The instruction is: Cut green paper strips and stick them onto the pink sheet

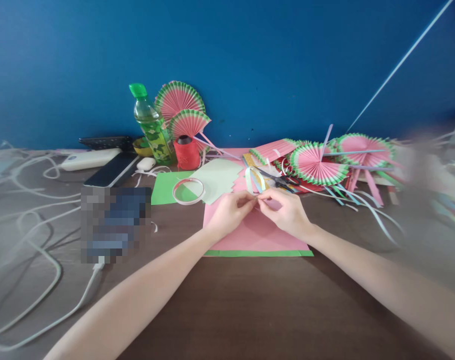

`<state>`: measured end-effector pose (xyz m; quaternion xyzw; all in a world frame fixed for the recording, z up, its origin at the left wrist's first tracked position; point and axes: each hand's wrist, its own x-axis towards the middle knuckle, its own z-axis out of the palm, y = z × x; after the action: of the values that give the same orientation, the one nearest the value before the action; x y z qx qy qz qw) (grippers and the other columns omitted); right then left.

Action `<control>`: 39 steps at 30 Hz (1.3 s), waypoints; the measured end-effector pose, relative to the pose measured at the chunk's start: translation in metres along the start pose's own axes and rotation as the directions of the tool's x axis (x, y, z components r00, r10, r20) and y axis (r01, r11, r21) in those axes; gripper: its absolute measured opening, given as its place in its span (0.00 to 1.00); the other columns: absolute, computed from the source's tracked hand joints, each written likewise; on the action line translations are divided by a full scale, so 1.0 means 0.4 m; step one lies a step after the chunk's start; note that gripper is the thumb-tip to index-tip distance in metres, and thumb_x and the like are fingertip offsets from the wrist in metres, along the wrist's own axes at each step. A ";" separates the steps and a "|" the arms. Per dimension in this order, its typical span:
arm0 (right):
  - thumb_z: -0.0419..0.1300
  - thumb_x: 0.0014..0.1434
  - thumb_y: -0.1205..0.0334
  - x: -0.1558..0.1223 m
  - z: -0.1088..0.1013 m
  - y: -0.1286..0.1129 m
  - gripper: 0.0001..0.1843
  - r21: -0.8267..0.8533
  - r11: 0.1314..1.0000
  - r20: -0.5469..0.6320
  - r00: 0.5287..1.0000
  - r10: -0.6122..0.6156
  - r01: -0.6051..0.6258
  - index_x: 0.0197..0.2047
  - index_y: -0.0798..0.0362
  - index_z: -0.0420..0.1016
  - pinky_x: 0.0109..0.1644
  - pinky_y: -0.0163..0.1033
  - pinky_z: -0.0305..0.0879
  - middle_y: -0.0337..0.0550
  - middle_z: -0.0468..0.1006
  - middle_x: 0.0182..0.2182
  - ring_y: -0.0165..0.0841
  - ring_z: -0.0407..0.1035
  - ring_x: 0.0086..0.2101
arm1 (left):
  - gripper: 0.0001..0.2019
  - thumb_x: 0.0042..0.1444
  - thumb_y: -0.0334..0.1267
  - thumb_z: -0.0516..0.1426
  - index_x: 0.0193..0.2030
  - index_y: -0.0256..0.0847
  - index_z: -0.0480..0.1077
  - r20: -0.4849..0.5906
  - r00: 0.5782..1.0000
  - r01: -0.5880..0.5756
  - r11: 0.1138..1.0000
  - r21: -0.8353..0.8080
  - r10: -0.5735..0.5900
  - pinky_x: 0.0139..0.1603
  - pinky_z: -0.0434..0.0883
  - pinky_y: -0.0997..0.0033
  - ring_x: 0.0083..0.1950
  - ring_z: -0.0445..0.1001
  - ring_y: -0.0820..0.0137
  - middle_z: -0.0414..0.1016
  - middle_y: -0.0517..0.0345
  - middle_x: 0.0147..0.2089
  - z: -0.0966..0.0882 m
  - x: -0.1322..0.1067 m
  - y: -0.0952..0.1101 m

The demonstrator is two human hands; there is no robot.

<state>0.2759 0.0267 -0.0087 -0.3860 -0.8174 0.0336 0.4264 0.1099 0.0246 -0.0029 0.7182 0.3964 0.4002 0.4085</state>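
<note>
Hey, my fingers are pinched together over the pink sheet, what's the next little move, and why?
Probably lower the pinch onto the flat pink paper sheet and press. Your left hand and right hand meet fingertip to fingertip at its far edge, holding something too small to identify.

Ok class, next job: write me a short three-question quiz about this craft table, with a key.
1. True or false: the tape roll lies left of the left hand.
2. The cap of the bottle is: A red, B green, C blue?
3. Fill in: the right hand is over the ___ sheet.
Key: 1 true; 2 B; 3 pink.
</note>
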 end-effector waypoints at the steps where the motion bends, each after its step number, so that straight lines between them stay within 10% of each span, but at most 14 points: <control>1: 0.53 0.54 0.66 0.000 0.000 -0.001 0.05 0.012 1.000 0.000 1.000 0.010 -0.010 0.29 0.50 0.68 0.34 0.37 0.67 0.41 0.77 0.28 0.33 0.71 0.29 | 0.07 0.54 0.35 0.51 0.31 0.39 0.70 -0.002 1.000 0.001 1.000 -0.007 -0.001 0.40 0.67 0.72 0.36 0.72 0.71 0.75 0.58 0.33 0.000 0.000 0.000; 16: 0.55 0.53 0.65 0.020 -0.014 0.016 0.04 0.165 0.959 -0.064 0.968 0.244 -0.231 0.28 0.52 0.69 0.33 0.37 0.67 0.39 0.76 0.26 0.31 0.70 0.27 | 0.07 0.52 0.39 0.54 0.30 0.37 0.67 0.025 0.983 0.180 0.943 -0.282 -0.180 0.33 0.66 0.74 0.29 0.70 0.75 0.73 0.59 0.29 -0.004 0.013 -0.012; 29: 0.53 0.50 0.65 0.112 -0.146 0.181 0.02 0.214 0.822 -0.417 0.711 0.566 -0.528 0.29 0.53 0.66 0.32 0.41 0.66 0.49 0.75 0.25 0.34 0.70 0.25 | 0.07 0.46 0.32 0.53 0.20 0.38 0.62 -0.057 0.926 0.228 0.670 -0.706 -0.374 0.24 0.57 0.77 0.20 0.56 0.80 0.59 0.65 0.18 -0.020 0.033 -0.008; 39: 0.59 0.45 0.65 0.102 -0.191 0.242 0.05 -0.408 0.786 -0.203 0.886 0.417 -0.464 0.20 0.54 0.69 0.39 0.46 0.64 0.49 0.72 0.29 0.38 0.68 0.30 | 0.06 0.47 0.29 0.49 0.21 0.39 0.59 -0.009 0.865 0.212 0.380 -0.900 -0.502 0.33 0.65 0.72 0.19 0.54 0.80 0.56 0.67 0.18 -0.035 0.046 0.008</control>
<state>0.3756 0.1003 0.0302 -0.6542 -0.6672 -0.0755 0.3480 0.1046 0.0438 0.0095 0.2355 0.3339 0.5434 0.7333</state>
